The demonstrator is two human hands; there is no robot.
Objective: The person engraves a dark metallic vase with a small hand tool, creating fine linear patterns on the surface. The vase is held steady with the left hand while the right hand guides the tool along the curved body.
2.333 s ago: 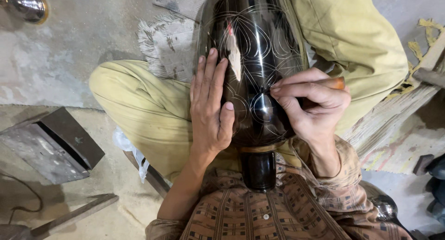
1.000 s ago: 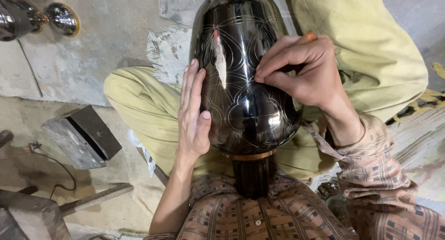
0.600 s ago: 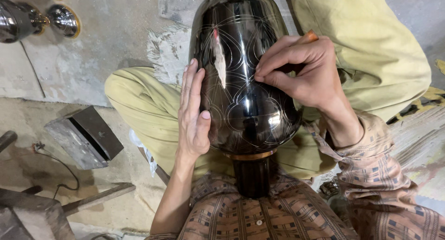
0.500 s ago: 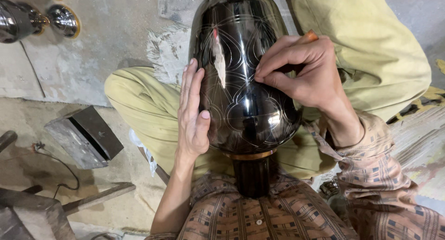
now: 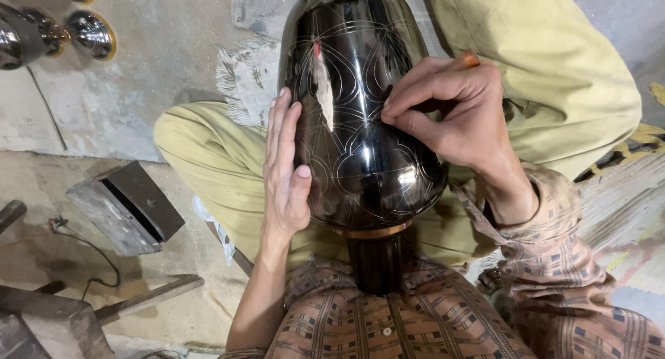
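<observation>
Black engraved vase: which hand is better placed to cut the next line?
Right. The right hand already pinches the orange-tipped tool against the black vase on the incised pattern, while the left hand lies flat along its side, steadying it.

Tool tip (image 5: pixel 465 59) hidden inside right hand (image 5: pixel 454 113); vase (image 5: pixel 360 102) top cropped.

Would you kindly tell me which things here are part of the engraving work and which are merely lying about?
In use:
- black vase, lying across the lap
- left hand, flat on its side
- right hand, pinching an orange-ended tool to its surface

Lying about:
- metal block
- shiny metal vessels
- frayed cloth
- wooden stick
</observation>
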